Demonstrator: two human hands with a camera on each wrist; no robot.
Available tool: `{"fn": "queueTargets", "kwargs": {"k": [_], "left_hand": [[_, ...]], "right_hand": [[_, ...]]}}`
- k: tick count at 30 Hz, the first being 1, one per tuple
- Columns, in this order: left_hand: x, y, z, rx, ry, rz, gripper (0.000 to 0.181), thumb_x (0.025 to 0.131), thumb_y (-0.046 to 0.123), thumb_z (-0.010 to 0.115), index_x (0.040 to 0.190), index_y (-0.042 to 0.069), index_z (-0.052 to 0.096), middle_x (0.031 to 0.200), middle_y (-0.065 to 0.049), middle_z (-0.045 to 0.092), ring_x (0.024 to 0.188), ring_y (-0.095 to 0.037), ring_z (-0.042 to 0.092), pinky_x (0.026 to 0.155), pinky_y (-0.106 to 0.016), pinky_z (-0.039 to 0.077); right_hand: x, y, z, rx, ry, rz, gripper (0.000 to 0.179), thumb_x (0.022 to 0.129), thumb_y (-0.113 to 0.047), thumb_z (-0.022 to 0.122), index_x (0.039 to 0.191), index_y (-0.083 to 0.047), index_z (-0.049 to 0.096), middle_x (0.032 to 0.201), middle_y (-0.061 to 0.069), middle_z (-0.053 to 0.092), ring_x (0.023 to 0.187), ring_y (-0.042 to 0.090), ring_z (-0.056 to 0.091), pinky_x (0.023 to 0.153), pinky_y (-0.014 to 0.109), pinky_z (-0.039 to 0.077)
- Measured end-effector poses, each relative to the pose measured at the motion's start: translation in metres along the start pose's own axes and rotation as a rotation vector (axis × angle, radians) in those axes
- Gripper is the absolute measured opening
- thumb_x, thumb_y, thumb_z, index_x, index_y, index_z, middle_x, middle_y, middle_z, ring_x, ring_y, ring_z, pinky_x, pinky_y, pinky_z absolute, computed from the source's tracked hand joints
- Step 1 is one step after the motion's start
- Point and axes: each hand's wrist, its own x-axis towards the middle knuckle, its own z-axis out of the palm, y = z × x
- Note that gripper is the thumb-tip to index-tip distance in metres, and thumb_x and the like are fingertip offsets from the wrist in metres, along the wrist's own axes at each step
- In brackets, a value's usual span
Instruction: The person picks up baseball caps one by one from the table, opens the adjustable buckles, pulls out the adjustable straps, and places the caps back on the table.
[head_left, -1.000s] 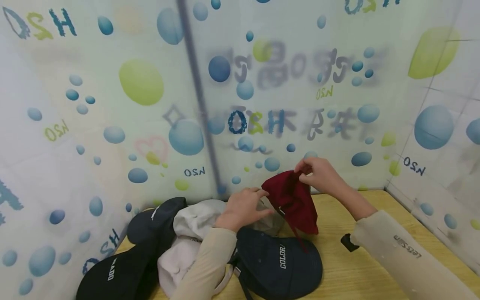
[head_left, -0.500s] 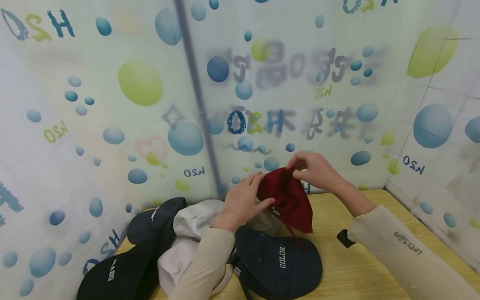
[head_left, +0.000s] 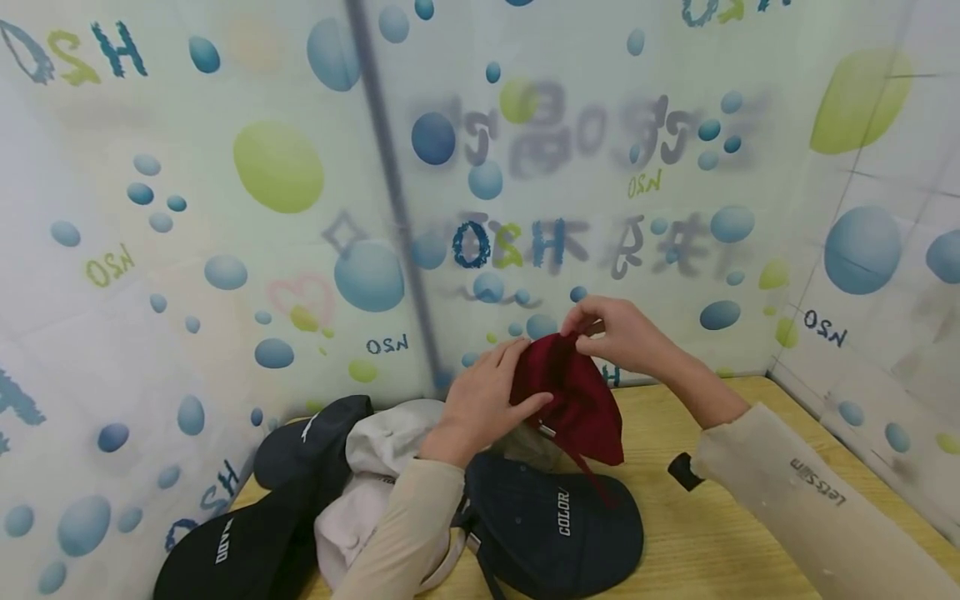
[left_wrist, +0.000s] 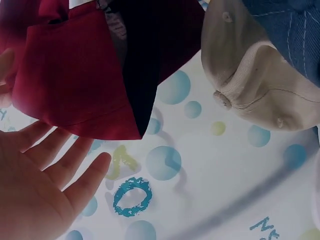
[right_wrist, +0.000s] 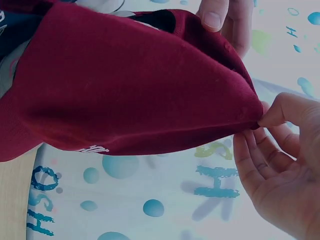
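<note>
A dark red baseball cap (head_left: 573, 400) is held up above the table's back part, its crown pinched flat and a strap dangling below. My right hand (head_left: 626, 337) pinches the top of its crown between thumb and fingertips; the pinch shows clearly in the right wrist view on the cap (right_wrist: 135, 85). At the cap's left side is my left hand (head_left: 483, 404), thumb spread apart. Its fingers (left_wrist: 65, 167) look straight and spread in the left wrist view, partly behind the cloth. Directly below the red cap lies a navy cap (head_left: 555, 525) lettered COLOR.
Left of the navy cap are a white-grey cap (head_left: 393, 437), a pale pink cap (head_left: 348, 525), a black cap (head_left: 232, 542) and a dark navy cap (head_left: 315, 437). A beige cap (head_left: 525, 446) lies behind. The wooden table (head_left: 720, 533) meets a printed curtain (head_left: 285, 242).
Both hands and the red cap have shifted slightly left and up. The left hand has moved closer in around the cap's side. The other caps stay put.
</note>
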Motion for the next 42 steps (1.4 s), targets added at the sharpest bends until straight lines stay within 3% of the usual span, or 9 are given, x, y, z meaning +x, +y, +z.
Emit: {"fn": "queueTargets", "kwargs": {"k": [15,19,23,27,36,42], "left_hand": [[-0.007,0.011,-0.020,-0.089,0.008,-0.065,0.073,0.097,0.052,0.059,0.156,0.020,0.030,0.151,-0.009,0.049,0.126,-0.029,0.058,0.093,-0.046,0.055],[-0.009,0.011,-0.025,-0.078,0.063,-0.039,0.066,0.097,0.042,0.063,0.153,0.018,0.036,0.144,-0.008,0.056,0.112,-0.028,0.065,0.086,-0.044,0.058],[-0.009,0.010,-0.028,-0.056,0.129,-0.004,0.053,0.096,0.031,0.066,0.143,0.016,0.048,0.130,-0.006,0.065,0.095,-0.023,0.069,0.078,-0.040,0.059],[-0.008,0.009,-0.030,-0.065,0.149,-0.010,0.036,0.097,0.024,0.066,0.131,0.016,0.058,0.116,-0.003,0.070,0.089,-0.019,0.069,0.074,-0.036,0.059],[-0.001,0.005,-0.020,-0.126,0.159,-0.049,0.012,0.098,0.019,0.064,0.109,0.015,0.066,0.097,-0.002,0.073,0.079,-0.016,0.068,0.069,-0.031,0.058],[0.008,0.002,-0.010,-0.145,0.131,-0.098,0.007,0.098,0.018,0.064,0.101,0.013,0.067,0.092,-0.004,0.073,0.077,-0.019,0.068,0.067,-0.033,0.057]], "right_hand": [[0.008,-0.018,-0.009,0.061,-0.073,-0.060,0.017,0.091,0.004,0.055,0.102,-0.004,0.066,0.103,0.011,0.068,0.096,0.022,0.064,0.092,0.048,0.056],[0.009,-0.022,-0.010,0.085,-0.091,-0.070,0.018,0.091,0.005,0.055,0.102,-0.002,0.066,0.103,0.013,0.068,0.096,0.023,0.065,0.091,0.047,0.056],[0.011,-0.023,-0.012,0.115,-0.116,-0.061,0.019,0.091,0.005,0.054,0.103,-0.001,0.066,0.104,0.014,0.067,0.094,0.023,0.065,0.083,0.036,0.056],[0.012,-0.023,-0.012,0.133,-0.132,-0.056,0.019,0.091,0.005,0.053,0.104,-0.001,0.066,0.104,0.014,0.067,0.094,0.022,0.065,0.079,0.029,0.054],[0.008,-0.012,0.000,0.096,-0.114,-0.053,0.019,0.092,0.003,0.053,0.104,-0.004,0.066,0.105,0.011,0.067,0.096,0.022,0.064,0.082,0.036,0.055],[-0.002,-0.012,0.010,0.014,-0.054,-0.070,0.017,0.092,0.005,0.056,0.102,-0.006,0.066,0.104,0.010,0.066,0.095,0.023,0.065,0.090,0.047,0.056]]}}
